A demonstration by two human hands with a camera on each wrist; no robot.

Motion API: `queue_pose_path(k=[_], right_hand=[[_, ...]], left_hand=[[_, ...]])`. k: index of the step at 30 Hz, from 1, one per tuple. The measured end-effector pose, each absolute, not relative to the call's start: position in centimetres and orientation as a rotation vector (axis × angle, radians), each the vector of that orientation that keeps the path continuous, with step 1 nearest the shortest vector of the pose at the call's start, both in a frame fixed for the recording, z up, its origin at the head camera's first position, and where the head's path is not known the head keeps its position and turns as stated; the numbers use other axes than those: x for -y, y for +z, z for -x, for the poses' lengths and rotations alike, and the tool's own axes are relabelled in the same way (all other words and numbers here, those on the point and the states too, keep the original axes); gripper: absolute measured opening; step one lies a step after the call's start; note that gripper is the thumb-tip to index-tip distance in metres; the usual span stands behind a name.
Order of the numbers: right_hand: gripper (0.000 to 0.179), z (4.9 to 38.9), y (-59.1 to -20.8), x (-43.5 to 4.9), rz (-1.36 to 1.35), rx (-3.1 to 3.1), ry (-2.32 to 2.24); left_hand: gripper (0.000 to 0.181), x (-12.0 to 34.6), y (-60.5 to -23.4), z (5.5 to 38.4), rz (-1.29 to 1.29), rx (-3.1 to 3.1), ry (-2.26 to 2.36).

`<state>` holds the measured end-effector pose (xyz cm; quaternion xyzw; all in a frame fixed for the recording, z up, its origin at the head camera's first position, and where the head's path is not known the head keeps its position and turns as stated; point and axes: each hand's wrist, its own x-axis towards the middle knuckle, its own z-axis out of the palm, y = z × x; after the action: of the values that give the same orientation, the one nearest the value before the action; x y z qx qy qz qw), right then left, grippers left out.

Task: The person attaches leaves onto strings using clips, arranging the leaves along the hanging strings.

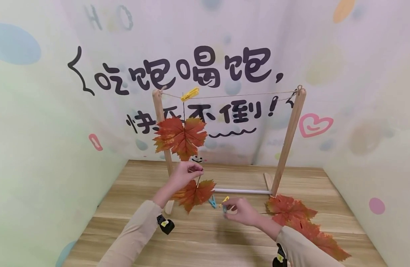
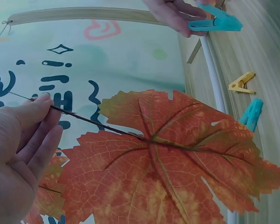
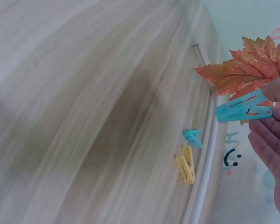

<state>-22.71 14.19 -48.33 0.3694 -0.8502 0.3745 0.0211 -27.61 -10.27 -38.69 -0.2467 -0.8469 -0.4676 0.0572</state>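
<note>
My left hand (image 1: 184, 176) pinches the thin dark stem of a red-orange maple-like leaf (image 2: 158, 154) between thumb and fingers, the blade hanging below. Lower and to the right, my right hand (image 1: 241, 211) holds a light blue clothespin (image 3: 242, 108) by its handle end, thumb on one arm and fingers on the other. Above my left hand, a second leaf (image 1: 180, 137) hangs by its stem from a string (image 1: 241, 95), clipped with a yellow clothespin (image 1: 190, 94).
The string spans a left wooden post (image 1: 159, 107) and a right wooden post (image 1: 289, 142), joined low by a white rod (image 1: 241, 191). On the table lie another blue clothespin (image 1: 212, 202), a yellow clothespin (image 3: 186, 164) and overlapping leaves (image 1: 291, 208) at right.
</note>
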Motion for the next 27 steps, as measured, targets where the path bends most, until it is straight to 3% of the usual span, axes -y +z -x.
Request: queue_pose_path(k=[9, 18, 27], right_hand=[[0.028, 23.2, -46.4, -14.6, -1.18, 2.544, 1.218], [0.028, 21.7, -41.3, -14.2, -1.099, 2.509, 1.341], [0.026, 21.8, -39.7, -14.3, -1.148, 2.439, 1.442]], left_hand=[[0.007, 9.4, -37.9, 27.8, 0.72, 2.478, -1.434], [0.009, 8.5, -37.2, 28.2, 0.704, 2.426, -1.506], [0.008, 7.8, -36.4, 28.3, 0.718, 2.384, -1.52]])
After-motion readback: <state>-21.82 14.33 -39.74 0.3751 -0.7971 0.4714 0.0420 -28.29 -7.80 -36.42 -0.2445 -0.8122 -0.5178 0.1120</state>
